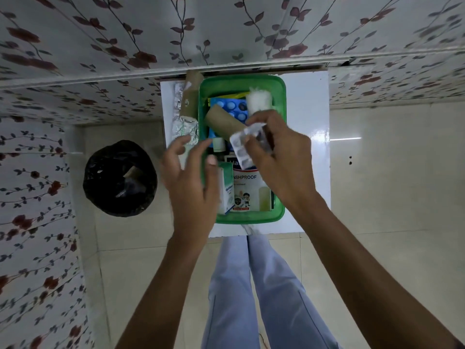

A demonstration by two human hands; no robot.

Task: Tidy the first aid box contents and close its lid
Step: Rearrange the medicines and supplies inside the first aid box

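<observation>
The green first aid box (280, 86) stands open on a small white table (307, 147). Inside lie a brown cardboard roll (222, 123), a blue blister pack (232, 108), a small white bottle (219, 144), a plaster box marked WASHPROOF (247, 190) and a small white-green carton (227, 192). My right hand (281, 157) hovers over the box, pinching a silver blister strip (242, 147) and a white gauze roll (259, 102). Over the box's left rim, my left hand (191, 182) is empty with fingers spread. No lid is visible.
Left of the box on the table lie silver foil strips (182, 127) and another cardboard roll (192, 96). A bin lined with a black bag (119, 177) stands on the tiled floor to the left. Floral-papered walls close in behind and to the left. My legs are below the table.
</observation>
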